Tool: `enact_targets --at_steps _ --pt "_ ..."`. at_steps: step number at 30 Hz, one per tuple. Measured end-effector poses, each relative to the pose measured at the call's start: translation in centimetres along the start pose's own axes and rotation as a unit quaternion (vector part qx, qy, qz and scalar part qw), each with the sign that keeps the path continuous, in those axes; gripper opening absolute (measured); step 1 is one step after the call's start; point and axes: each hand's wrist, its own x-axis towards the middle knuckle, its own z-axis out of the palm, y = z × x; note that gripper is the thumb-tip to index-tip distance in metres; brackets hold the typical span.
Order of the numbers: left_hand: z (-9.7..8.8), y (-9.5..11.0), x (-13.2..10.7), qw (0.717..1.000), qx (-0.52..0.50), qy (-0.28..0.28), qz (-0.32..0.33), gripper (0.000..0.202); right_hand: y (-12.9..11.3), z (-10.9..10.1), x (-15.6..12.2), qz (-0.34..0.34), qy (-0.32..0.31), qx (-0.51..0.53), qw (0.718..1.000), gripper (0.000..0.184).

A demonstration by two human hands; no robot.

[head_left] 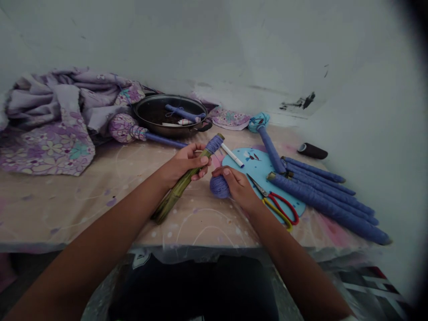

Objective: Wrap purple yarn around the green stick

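My left hand (pixel 187 165) grips a bundle of green dried stalks (pixel 177 189), whose upper end is bound in blue-violet yarn (pixel 214 144). My right hand (pixel 234 186) is closed over a ball of blue-violet yarn (pixel 219 187), which rests on the patterned table covering (pixel 200 223). Just right of that hand lie scissors with red and yellow handles (pixel 276 200) on a round light-blue board (pixel 259 167). A white marker pen (pixel 232 154) lies just beyond the bound end of the bundle.
Several yarn-wrapped blue rods (pixel 329 200) lie at the right, and a dark thread spool (pixel 312 150) stands near the wall. Behind my hands are a black pan (pixel 169 115) holding a wrapped rod, a floral-headed rod (pixel 129 128) and crumpled floral cloth (pixel 50 133). A wall runs along the back and right.
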Motion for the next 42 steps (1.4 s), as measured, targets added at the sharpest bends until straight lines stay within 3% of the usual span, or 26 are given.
enact_targets --at_steps 4,8,14,25,37,42 --pt "-0.1 0.1 0.2 0.995 0.084 0.057 0.008 0.038 -0.6 -0.1 -0.2 -0.065 -0.020 0.004 0.998 0.036" --pt "-0.3 0.4 0.1 0.982 0.165 0.087 0.019 0.036 -0.8 -0.2 -0.4 -0.083 -0.038 -0.009 0.996 0.036" --pt "-0.4 1.1 -0.3 0.988 0.146 0.042 0.009 0.024 -0.5 -0.3 -0.2 -0.064 -0.017 -0.012 0.998 0.037" --pt "-0.3 1.1 -0.9 0.994 0.033 -0.044 -0.093 0.024 -0.2 -0.2 -0.1 -0.050 0.002 -0.022 0.999 0.034" --pt "0.4 0.8 -0.9 0.997 -0.001 -0.060 -0.052 0.030 -0.4 0.0 -0.1 -0.034 -0.036 -0.001 0.999 0.037" --pt "1.1 0.3 -0.9 0.996 -0.031 -0.066 -0.042 0.029 -0.3 0.0 -0.3 -0.004 -0.023 0.026 0.999 0.042"
